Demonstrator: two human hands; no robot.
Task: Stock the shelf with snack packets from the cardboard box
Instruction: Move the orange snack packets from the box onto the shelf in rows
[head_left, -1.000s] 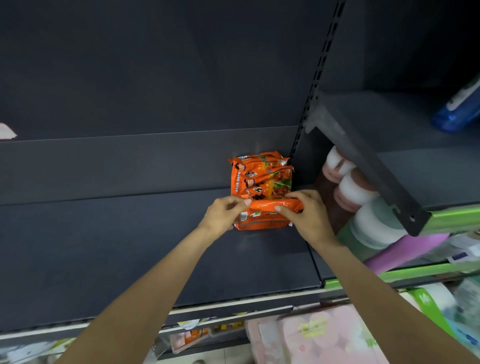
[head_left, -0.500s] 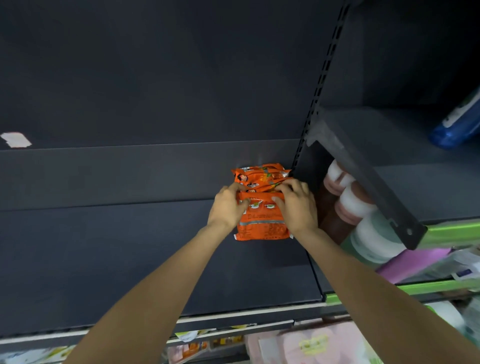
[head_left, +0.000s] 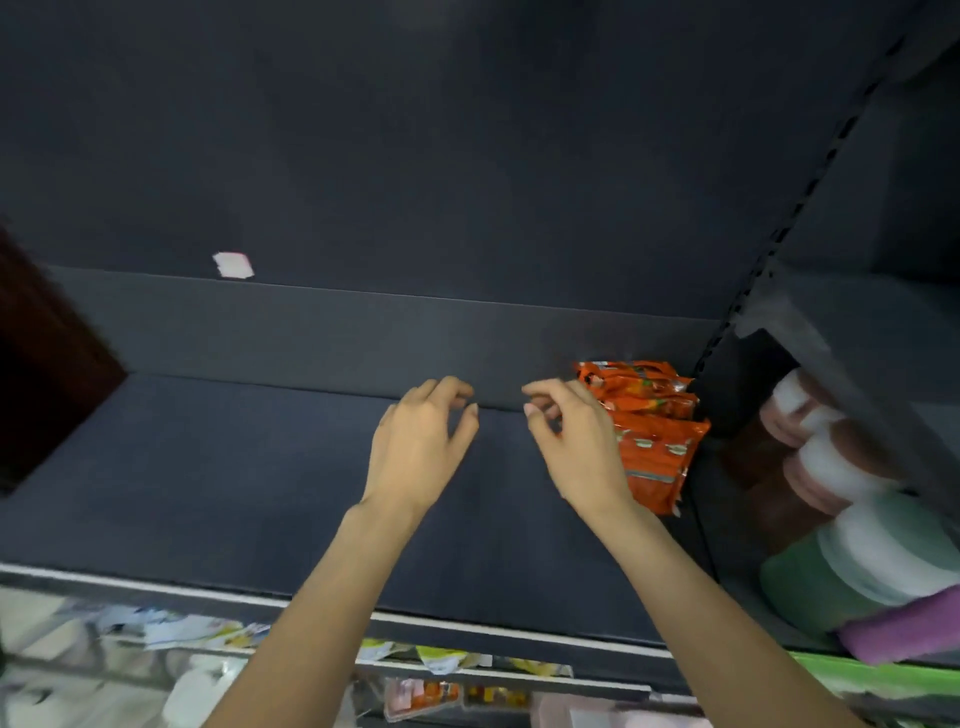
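Observation:
A stack of orange snack packets (head_left: 657, 441) lies at the back right corner of the dark shelf (head_left: 208, 467), against the right upright. My right hand (head_left: 576, 441) hovers just left of the stack, fingers loosely curled, holding nothing, and covers the stack's left edge. Over the bare shelf to its left is my left hand (head_left: 421, 441), also empty with relaxed fingers. The cardboard box is not in view.
A slotted upright (head_left: 769, 249) divides this bay from the right bay, where rolls in white, brown, green and purple (head_left: 841, 530) lie under an angled shelf. A dark brown object (head_left: 47, 364) sits at the far left. Packaged goods (head_left: 441, 691) fill the lower shelf.
Both hands have let go of the orange packets and drawn away to the left. The view has swung left, so the stack now sits further right in the frame.

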